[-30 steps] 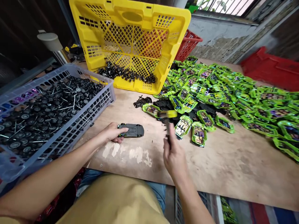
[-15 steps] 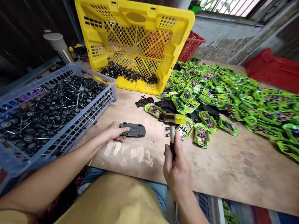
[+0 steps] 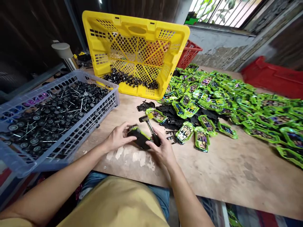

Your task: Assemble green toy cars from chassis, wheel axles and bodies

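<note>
A toy car (image 3: 139,138) with a black underside and a green body edge is tilted up just above the wooden table. My left hand (image 3: 120,136) grips its left end, thumb across the underside. At the car's right end, my right hand (image 3: 162,145) presses a thumb to it while its fingers keep hold of a small hammer (image 3: 149,126). The hammer's yellow-and-black head points up and away from me. Black chassis pieces (image 3: 169,115) and upturned green car bodies (image 3: 184,133) lie just beyond my hands.
A clear crate (image 3: 99,116) full of black wheels on axles stands at the left. Behind, a yellow crate (image 3: 136,30) on its side holds small black parts. A heap of green car bodies (image 3: 213,91) spreads across the right. Red crates (image 3: 272,77) stand at the back.
My right hand has moved left with the hammer and now touches the car too. The car has been lifted and tilted from lying flat, wheels up, on the table.
</note>
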The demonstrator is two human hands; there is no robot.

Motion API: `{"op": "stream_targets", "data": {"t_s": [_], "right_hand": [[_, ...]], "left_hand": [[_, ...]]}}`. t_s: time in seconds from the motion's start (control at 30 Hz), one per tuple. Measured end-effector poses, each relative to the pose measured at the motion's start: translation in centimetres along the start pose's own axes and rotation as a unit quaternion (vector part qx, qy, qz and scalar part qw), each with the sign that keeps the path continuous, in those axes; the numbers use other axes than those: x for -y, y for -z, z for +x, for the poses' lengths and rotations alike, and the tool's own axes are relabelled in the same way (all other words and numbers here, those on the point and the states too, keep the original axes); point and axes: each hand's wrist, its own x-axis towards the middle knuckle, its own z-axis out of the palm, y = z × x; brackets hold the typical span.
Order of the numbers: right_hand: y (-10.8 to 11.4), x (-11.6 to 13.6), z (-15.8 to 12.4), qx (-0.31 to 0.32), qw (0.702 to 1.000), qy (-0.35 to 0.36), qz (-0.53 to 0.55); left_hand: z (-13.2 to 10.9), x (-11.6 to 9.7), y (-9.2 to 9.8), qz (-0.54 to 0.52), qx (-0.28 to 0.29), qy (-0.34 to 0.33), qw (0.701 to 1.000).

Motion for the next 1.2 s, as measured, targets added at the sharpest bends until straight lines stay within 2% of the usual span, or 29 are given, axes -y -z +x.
{"op": "stream_targets", "data": {"t_s": [0.07,0.1,0.17,0.2,0.27,0.33,0.4,0.53,0.6,0.7,0.73,0.87,0.9,1.0,1.03,1.13,1.2], "right_hand": [[-1.5,-0.2,-0.6,-0.061,0.997,-0.016,0.039],[-2.2,-0.3,-0.9,-0.089,0.994,-0.025,0.055],[-3.2,-0.6,-1.4,-0.111,0.990,-0.046,0.071],[-3.4,-0.8,-1.6,-0.104,0.991,-0.053,0.065],[-3.1,-1.0,-1.8,-0.070,0.996,-0.057,0.028],[-2.2,-0.6,-2.1,-0.040,0.997,-0.057,-0.016],[-0.8,0.6,-2.6,-0.046,0.997,-0.040,-0.050],[0.9,2.8,-4.1,-0.145,0.978,0.073,-0.130],[0.8,2.7,-4.5,-0.110,0.968,0.107,-0.199],[0.3,2.0,-4.3,0.043,0.948,0.090,-0.301],[0.2,1.9,-4.1,0.061,0.944,0.086,-0.312],[-0.1,1.8,-2.9,-0.032,0.955,0.100,-0.278],[-0.2,1.6,-2.7,-0.025,0.954,0.094,-0.283],[-0.7,0.3,-2.0,0.072,0.944,0.056,-0.317],[-0.7,-0.1,-1.7,0.082,0.945,0.043,-0.314],[-0.4,-0.8,-0.9,0.017,0.960,0.012,-0.281],[0.1,-0.5,-0.6,-0.039,0.961,-0.001,-0.273]], "left_hand": [[-0.7,-0.1,-1.8,-0.119,-0.077,0.051,0.989],[-1.0,-0.1,-2.8,-0.171,-0.068,0.106,0.977],[-1.7,-0.1,-4.7,-0.244,0.027,0.215,0.945],[-2.0,-0.2,-5.5,-0.250,0.055,0.264,0.930],[-2.0,-0.3,-6.2,-0.223,0.064,0.337,0.913],[-1.6,-0.3,-6.2,-0.187,0.057,0.374,0.907],[-1.1,-0.2,-5.7,-0.171,0.065,0.384,0.905],[-0.5,-0.1,-5.2,-0.150,0.072,0.390,0.906],[-0.4,-0.1,-5.3,-0.143,0.075,0.393,0.905],[-0.5,-0.1,-5.4,-0.136,0.079,0.396,0.904],[-0.5,-0.1,-5.5,-0.136,0.080,0.396,0.905],[-0.6,-0.1,-5.5,-0.135,0.073,0.392,0.907],[-0.5,-0.1,-5.5,-0.134,0.072,0.391,0.908],[-0.5,-0.1,-5.5,-0.131,0.076,0.388,0.909],[-0.6,-0.1,-5.5,-0.130,0.079,0.386,0.910],[-1.5,0.2,-5.4,-0.125,0.088,0.361,0.920],[-2.3,0.6,-5.4,-0.114,0.084,0.310,0.940]]}}
